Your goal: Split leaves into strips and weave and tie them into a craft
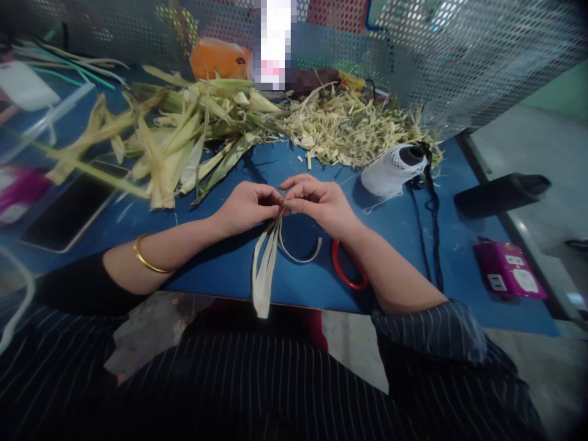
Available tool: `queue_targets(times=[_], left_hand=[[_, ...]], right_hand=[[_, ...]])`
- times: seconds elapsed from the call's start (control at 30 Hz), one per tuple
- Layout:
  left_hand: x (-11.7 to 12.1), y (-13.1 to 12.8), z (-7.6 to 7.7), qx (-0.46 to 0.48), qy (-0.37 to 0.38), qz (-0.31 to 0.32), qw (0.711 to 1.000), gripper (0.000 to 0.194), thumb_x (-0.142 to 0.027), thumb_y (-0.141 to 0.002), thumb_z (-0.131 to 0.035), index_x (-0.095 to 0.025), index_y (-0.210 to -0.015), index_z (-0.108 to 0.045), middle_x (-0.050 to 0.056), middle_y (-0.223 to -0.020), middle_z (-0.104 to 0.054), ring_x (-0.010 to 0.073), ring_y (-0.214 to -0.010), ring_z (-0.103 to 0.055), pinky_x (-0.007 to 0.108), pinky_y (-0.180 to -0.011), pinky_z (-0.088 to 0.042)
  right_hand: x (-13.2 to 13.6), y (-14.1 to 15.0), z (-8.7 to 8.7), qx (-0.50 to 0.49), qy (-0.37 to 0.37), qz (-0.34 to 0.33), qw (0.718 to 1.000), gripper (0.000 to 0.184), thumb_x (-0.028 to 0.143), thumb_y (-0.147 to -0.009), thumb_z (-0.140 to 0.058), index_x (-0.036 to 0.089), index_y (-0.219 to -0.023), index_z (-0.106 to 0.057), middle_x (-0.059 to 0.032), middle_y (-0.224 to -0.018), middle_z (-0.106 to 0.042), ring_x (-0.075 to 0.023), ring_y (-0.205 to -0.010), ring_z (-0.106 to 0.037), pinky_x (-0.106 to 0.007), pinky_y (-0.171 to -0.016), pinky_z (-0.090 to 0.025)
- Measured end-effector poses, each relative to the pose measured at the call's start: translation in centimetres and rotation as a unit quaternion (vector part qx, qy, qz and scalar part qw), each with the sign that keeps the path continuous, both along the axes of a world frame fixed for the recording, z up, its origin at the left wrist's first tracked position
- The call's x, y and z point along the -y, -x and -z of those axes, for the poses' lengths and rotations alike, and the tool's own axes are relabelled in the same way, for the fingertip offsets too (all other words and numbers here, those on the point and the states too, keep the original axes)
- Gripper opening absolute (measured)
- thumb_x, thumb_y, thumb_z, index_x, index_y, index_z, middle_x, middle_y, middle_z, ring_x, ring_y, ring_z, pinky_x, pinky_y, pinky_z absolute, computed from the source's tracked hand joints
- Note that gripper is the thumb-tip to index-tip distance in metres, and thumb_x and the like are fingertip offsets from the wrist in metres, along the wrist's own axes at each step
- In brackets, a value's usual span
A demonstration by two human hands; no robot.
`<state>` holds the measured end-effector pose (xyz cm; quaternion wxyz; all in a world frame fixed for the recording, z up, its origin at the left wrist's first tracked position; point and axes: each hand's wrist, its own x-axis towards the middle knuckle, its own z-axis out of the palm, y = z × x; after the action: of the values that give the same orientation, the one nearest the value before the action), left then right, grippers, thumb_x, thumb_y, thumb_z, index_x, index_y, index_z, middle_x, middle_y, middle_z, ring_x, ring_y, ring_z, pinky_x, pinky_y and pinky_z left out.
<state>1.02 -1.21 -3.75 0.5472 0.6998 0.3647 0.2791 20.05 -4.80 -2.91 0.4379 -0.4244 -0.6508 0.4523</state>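
Note:
My left hand (253, 207) and my right hand (316, 202) meet above the blue table, fingertips pinched together. Between them is the gathered top of a bunch of pale corn husk strips (265, 269). The strips hang down past the table's front edge, and one thin strip (301, 260) curls off to the right. Fingers hide the exact pinch point. A fine thread runs from near my right hand toward a cone of white thread (390, 171). Under my right wrist shows a red loop handle (351, 275), perhaps of scissors; the rest is covered.
Whole corn husks (184, 135) are heaped at the back left, beside a pile of husk scraps (349, 128). A phone (73, 208) lies at left. To the right are black cords (432, 226), a black cylinder (500, 195) and a purple box (508, 269). Perforated metal (459, 55) stands behind.

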Motion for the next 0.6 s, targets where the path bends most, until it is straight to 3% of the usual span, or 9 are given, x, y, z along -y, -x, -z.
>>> queue_targets(times=[0.1, 0.17, 0.33, 0.6], left_hand=[[-0.14, 0.16, -0.02, -0.005, -0.041, 0.007, 0.999, 0.016, -0.029, -0.073, -0.07, -0.014, -0.078, -0.07, 0.003, -0.07, -0.068, 0.0118, -0.064, -0.058, 0.026, -0.064, -0.047], [-0.19, 0.24, 0.0, -0.013, -0.057, 0.016, 0.998, 0.016, -0.03, -0.074, -0.069, -0.014, -0.078, -0.069, 0.003, -0.072, -0.068, 0.0123, -0.065, -0.058, 0.026, -0.065, -0.047], [-0.03, 0.23, -0.01, -0.033, -0.078, 0.024, 0.996, 0.016, -0.03, -0.074, -0.07, -0.015, -0.077, -0.069, 0.003, -0.072, -0.067, 0.0125, -0.066, -0.057, 0.025, -0.063, -0.045], [-0.17, 0.16, -0.07, -0.015, -0.052, 0.019, 0.998, 0.016, -0.028, -0.072, -0.073, -0.014, -0.075, -0.067, 0.003, -0.07, -0.067, 0.0117, -0.063, -0.057, 0.025, -0.061, -0.045]], right_hand=[[-0.05, -0.15, -0.12, -0.028, 0.013, 0.039, 0.999, 0.022, 0.032, -0.08, -0.068, 0.022, -0.1, -0.066, -0.0031, -0.108, -0.064, -0.0093, -0.067, -0.057, -0.026, -0.064, -0.05], [-0.12, -0.2, -0.15, -0.027, 0.024, 0.056, 0.998, 0.028, 0.033, -0.079, -0.069, 0.022, -0.105, -0.065, -0.0022, -0.104, -0.066, -0.0087, -0.063, -0.056, -0.025, -0.061, -0.049], [-0.21, 0.25, 0.02, 0.022, 0.054, 0.033, 0.998, 0.017, 0.03, -0.076, -0.071, 0.017, -0.084, -0.066, 0.0005, -0.076, -0.065, -0.009, -0.058, -0.056, -0.024, -0.057, -0.046], [-0.11, 0.26, 0.05, 0.003, 0.064, 0.048, 0.997, 0.011, 0.025, -0.081, -0.063, 0.016, -0.076, -0.06, 0.0012, -0.067, -0.061, -0.0072, -0.056, -0.054, -0.022, -0.055, -0.043]])
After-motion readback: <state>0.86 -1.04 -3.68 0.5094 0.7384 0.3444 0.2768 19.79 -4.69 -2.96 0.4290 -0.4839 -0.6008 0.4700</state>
